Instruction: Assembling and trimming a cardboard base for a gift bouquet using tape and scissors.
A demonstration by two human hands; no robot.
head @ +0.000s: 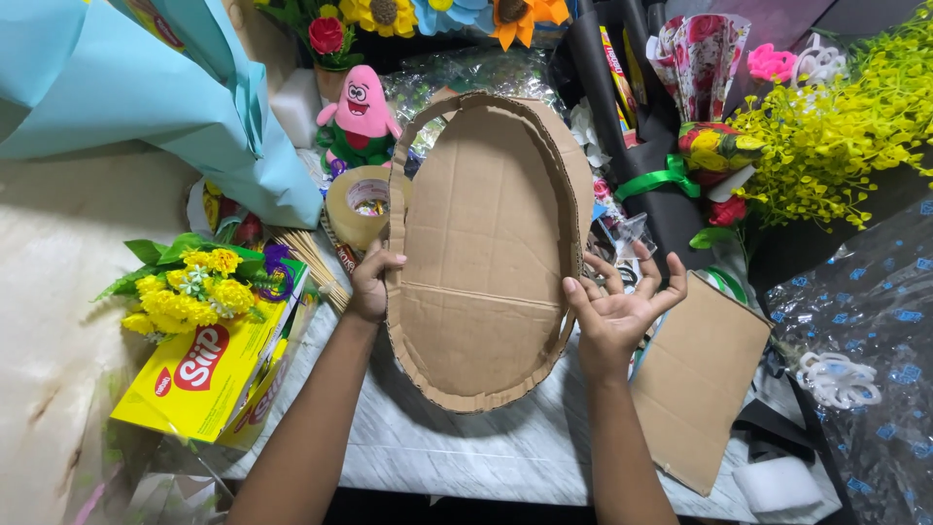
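Two hands steady an oval cardboard tray that stands tilted up off the marble worktop. The left hand has its grip closed on the tray's left rim, while the right hand presses an open palm with spread fingers against the right rim. A corrugated wall strip already runs around the oval base, so the shell looks assembled; its surface is bare brown, uncovered and undecorated. Nearby lie a tape roll, a flat cardboard piece, a yellow flower bunch and a pink plush toy.
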